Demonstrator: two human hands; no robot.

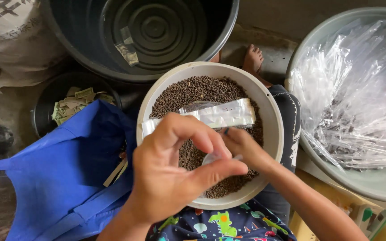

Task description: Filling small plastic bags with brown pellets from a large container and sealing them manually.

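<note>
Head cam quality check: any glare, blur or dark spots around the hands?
Head view: soft, even daylight, no hard shadows. Glare on the crumpled clear plastic bags in the grey basin and on the clear plastic strip across the cream bowl of dark brown granules. Left hand is close and slightly soft; right hand partly hidden behind it. The dark bucket interior reads dim.

left hand: back toward camera, fingers curled, thumb and forefinger tips close in a pinch | right hand: smaller in view, fingers bunched, meeting left fingertips | both forearms enter from the lower edge, converging
</note>
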